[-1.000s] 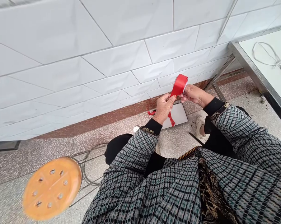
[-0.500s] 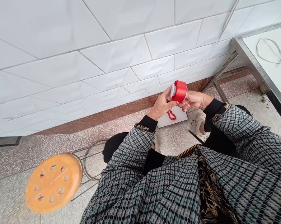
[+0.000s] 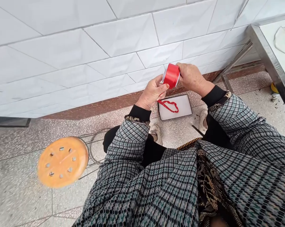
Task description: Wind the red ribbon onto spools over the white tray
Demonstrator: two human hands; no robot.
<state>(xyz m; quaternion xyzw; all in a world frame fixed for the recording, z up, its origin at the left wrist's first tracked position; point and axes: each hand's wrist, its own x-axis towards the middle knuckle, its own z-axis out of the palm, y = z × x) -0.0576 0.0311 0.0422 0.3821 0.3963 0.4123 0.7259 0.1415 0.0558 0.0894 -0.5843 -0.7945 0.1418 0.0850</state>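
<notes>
A spool of red ribbon [image 3: 171,76] is held up between both hands, in front of the tiled wall. My left hand [image 3: 154,91] is closed on its left side, thumb across the lower edge. Around the upper right edge my right hand [image 3: 192,77] has its fingers closed, their tips partly hidden behind the spool. A thin red cord loop [image 3: 172,107] hangs or lies below my left hand, over a shallow white box [image 3: 185,108] with dark edges on the floor. Whether the cord touches the box I cannot tell.
An orange round stool [image 3: 63,162] with holes in its seat and metal legs is at the left. To the right stands a metal-framed table [image 3: 270,60] with a white cable [image 3: 281,44] on top. White wall tiles [image 3: 130,34] rise close ahead.
My right hand has moved from below the spool to its upper right edge. The spool has turned and tilted, and more of the cord and box shows. The view has shifted somewhat.
</notes>
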